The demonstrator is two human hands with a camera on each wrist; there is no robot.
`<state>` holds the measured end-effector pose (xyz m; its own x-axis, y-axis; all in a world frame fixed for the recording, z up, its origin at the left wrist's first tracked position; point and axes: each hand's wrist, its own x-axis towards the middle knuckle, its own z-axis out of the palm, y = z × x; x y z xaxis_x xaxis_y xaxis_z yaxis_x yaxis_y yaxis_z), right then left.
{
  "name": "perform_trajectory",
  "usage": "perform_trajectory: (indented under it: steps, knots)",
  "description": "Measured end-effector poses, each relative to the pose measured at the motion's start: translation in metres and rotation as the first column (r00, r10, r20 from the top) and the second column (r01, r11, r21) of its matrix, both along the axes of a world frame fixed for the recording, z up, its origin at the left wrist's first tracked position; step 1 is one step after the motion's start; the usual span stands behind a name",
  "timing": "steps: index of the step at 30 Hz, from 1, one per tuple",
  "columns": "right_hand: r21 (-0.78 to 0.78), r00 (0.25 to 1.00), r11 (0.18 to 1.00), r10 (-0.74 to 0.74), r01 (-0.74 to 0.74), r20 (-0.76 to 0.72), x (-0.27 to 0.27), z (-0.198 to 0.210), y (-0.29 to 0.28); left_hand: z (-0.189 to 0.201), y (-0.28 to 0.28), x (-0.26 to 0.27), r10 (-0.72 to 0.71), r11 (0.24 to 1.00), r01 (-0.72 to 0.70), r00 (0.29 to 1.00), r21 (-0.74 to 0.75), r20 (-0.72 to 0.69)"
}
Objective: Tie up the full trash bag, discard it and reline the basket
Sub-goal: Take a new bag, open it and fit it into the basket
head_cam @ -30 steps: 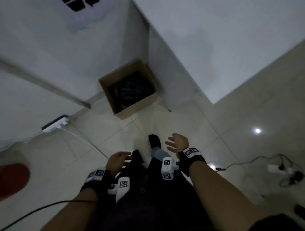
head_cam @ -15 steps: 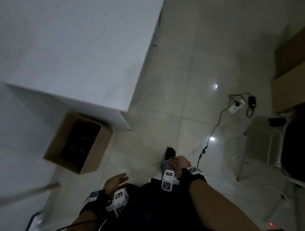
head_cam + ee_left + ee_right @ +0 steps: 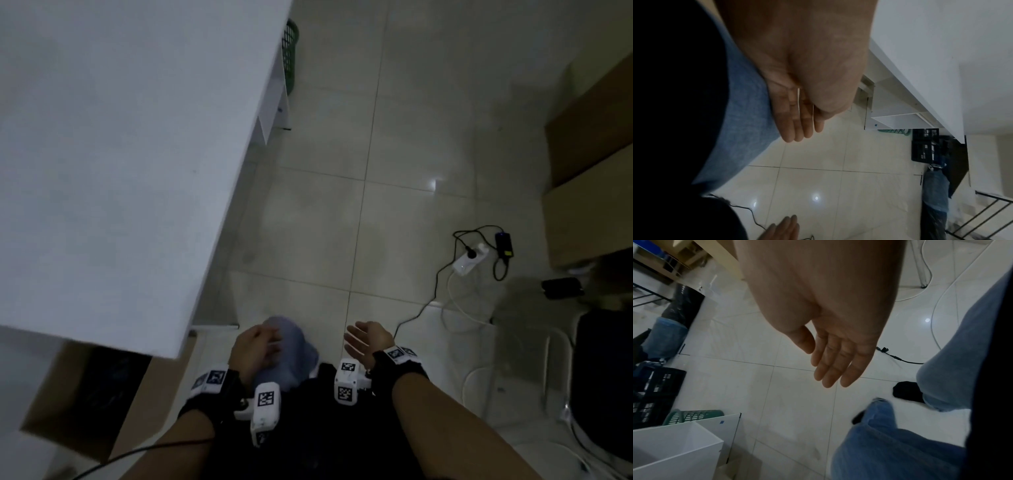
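Hands (image 3: 255, 349) (image 3: 368, 341) hang slack-fingered and hold nothing, so the step looks like the walk to the green basket (image 3: 290, 56) beyond the table (image 3: 120, 154), where relining needs a fresh liner, none visible; cardboard box (image 3: 82, 401) sits behind.

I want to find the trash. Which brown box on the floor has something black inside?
The cardboard box at lower left, half under the white table, holds black. The boxes at right look closed.

So the green basket (image 3: 290, 54) is a slotted plastic one, sitting on the floor tiles way up by the far end of the white table (image 3: 120, 154), half hidden behind it. Can't tell if it's lined from here.
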<state>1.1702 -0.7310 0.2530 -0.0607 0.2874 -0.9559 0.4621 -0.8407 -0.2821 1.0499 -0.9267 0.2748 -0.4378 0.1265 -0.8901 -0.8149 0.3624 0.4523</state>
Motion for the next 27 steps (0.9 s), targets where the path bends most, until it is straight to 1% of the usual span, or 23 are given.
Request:
perform_trajectory:
  steps: [2,4,6,7,8,10,12,14,17,18,20,23,25,27]
  knots:
    - [-0.043,1.000,0.999,-0.026,0.026,-0.013,-0.027,-0.009,0.022,-0.006,0.036,-0.025,-0.022,1.000,0.022,0.998,-0.001,0.057]
    - [-0.060,1.000,0.998,-0.022,0.021,-0.014,-0.059,-0.010,0.049,-0.017,0.068,-0.057,-0.023,1.000,0.022,0.992,0.011,0.124]
    - [-0.066,0.997,0.997,-0.049,0.045,-0.062,-0.091,-0.012,0.084,-0.021,0.100,-0.097,0.020,0.999,-0.027,0.989,0.045,0.148]
    - [-0.077,0.994,0.994,-0.078,0.072,-0.072,-0.108,-0.013,0.104,-0.017,0.119,-0.121,0.042,0.997,-0.054,0.982,0.060,0.182]
    - [-0.073,0.993,0.993,-0.100,0.096,-0.058,-0.125,-0.012,0.124,-0.013,0.139,-0.147,0.038,0.998,-0.048,0.978,0.045,0.204]
    - [-0.050,0.986,0.986,-0.162,0.160,-0.039,-0.161,-0.006,0.160,-0.006,0.175,-0.193,-0.017,1.000,0.018,0.981,-0.003,0.194]
    - [-0.042,0.977,0.980,-0.196,0.193,-0.082,-0.193,-0.003,0.196,0.000,0.210,-0.232,-0.108,0.993,0.112,0.985,-0.030,0.132]
    - [-0.031,0.971,0.976,-0.218,0.216,-0.097,-0.228,-0.003,0.233,0.000,0.245,-0.269,-0.159,0.986,0.163,0.982,-0.039,0.104]
    - [-0.079,0.973,0.973,-0.222,0.218,-0.059,-0.270,0.007,0.282,0.004,0.292,-0.306,-0.198,0.975,0.209,0.970,-0.068,0.141]
    - [-0.099,0.970,0.970,-0.231,0.224,-0.077,-0.283,0.007,0.301,0.001,0.309,-0.317,-0.200,0.976,0.209,0.969,-0.057,0.144]
    - [-0.122,0.968,0.972,-0.216,0.201,-0.128,-0.311,0.006,0.338,-0.007,0.342,-0.338,-0.177,0.981,0.187,0.973,-0.057,0.145]
    - [-0.098,0.988,0.990,-0.117,0.106,-0.106,-0.354,0.004,0.397,-0.014,0.404,-0.365,-0.146,0.986,0.157,0.976,-0.060,0.165]
    - [-0.100,0.988,0.993,-0.081,0.068,-0.131,-0.384,0.005,0.439,-0.017,0.443,-0.380,-0.051,0.997,0.059,0.987,-0.051,0.155]
    - [-0.067,0.989,0.997,-0.053,0.044,-0.138,-0.423,0.008,0.484,-0.013,0.484,-0.402,0.039,0.999,-0.035,0.992,-0.042,0.122]
